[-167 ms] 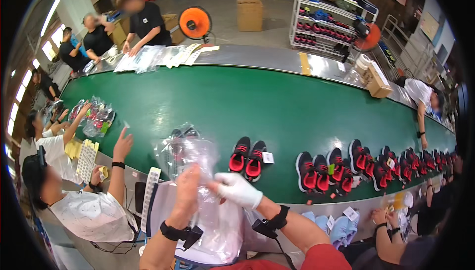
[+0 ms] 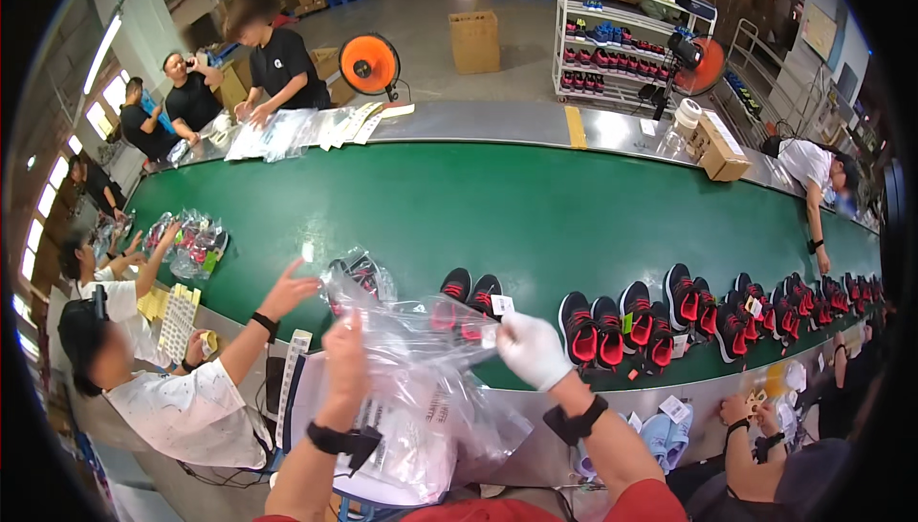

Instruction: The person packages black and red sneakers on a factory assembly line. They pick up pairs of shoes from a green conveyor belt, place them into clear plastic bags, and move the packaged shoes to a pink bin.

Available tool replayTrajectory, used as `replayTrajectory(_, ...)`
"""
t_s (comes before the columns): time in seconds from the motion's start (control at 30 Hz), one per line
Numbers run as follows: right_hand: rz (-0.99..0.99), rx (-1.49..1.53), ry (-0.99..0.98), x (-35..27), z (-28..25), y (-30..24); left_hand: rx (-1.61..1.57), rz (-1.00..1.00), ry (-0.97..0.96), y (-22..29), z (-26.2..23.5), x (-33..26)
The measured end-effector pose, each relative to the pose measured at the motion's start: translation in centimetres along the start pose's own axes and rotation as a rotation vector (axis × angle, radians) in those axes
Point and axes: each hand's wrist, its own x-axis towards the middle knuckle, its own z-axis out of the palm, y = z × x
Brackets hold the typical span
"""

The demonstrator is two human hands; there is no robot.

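Left hand (image 2: 346, 359), bare, right hand (image 2: 532, 350), gloved: both gripping clear plastic bag (image 2: 416, 333) stretched between them.

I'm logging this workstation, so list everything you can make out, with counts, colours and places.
Flat smooth belt: one, green, across middle
Thin plastic bag: one, clear, centre front
Low-cut shoes: over a dozen, black-red, belt's centre to right
Plastic-wrapped shoes: several, black-red, belt's left
Round fans: two, orange, beyond belt
Tiered rack: one, white, upper right
Cardboard cartons: several, brown, beyond belt
Slip-on footwear: count unclear, pale blue, lower right
Co-workers: several, black or white tops, around belt
Left hand: one, bare, at bag
Right hand: one, white-gloved, gripping bag
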Motion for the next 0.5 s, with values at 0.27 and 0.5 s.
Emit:
replayTrajectory(0.27, -0.595, 0.021, 0.094, -2.8, -2.2, -4.3, 0.211, 0.335, -0.291, 3.0, 8.4, -5.7)
replayTrajectory(0.5, -0.352, -0.117, -0.257, 0.5, 0.6, -2.0, 0.222, 0.417, -0.990, 1.4, 7.3, -15.9)
